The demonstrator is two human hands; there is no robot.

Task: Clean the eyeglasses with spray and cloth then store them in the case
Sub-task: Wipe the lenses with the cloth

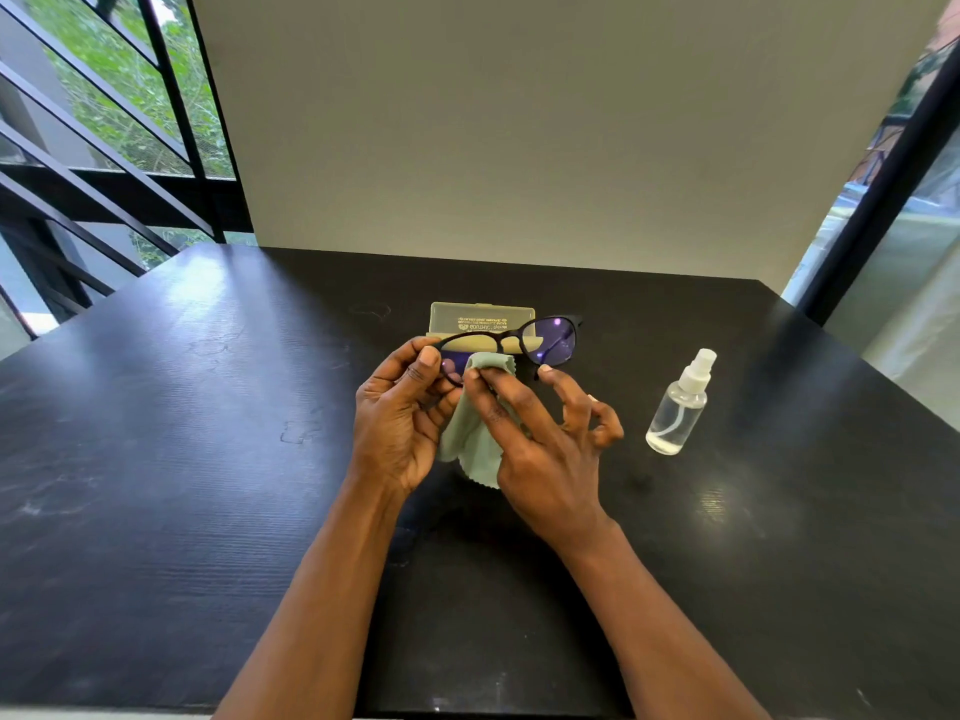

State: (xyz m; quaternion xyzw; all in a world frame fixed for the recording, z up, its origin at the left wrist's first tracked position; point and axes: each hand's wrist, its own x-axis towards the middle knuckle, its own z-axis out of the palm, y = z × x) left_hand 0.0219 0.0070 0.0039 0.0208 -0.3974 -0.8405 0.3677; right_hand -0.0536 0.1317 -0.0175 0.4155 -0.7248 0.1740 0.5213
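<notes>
Black-framed eyeglasses (553, 341) are held above the middle of the table, lenses facing me. My left hand (402, 415) pinches the frame at its left lens. My right hand (540, 433) presses a pale green cloth (470, 433) against that left lens with thumb and forefinger; the cloth hangs down between both hands. The right lens is uncovered and shows a purple glint. Behind the glasses lies the open olive-green case (480, 317), lid up, partly hidden by the frame. A small clear spray bottle (678, 407) with a white nozzle stands upright to the right.
The black table (208, 433) stretches wide on both sides of my hands. A grey wall panel (519, 148) rises at its far edge. Black window bars (130, 148) are at the left, and glass panes at the right.
</notes>
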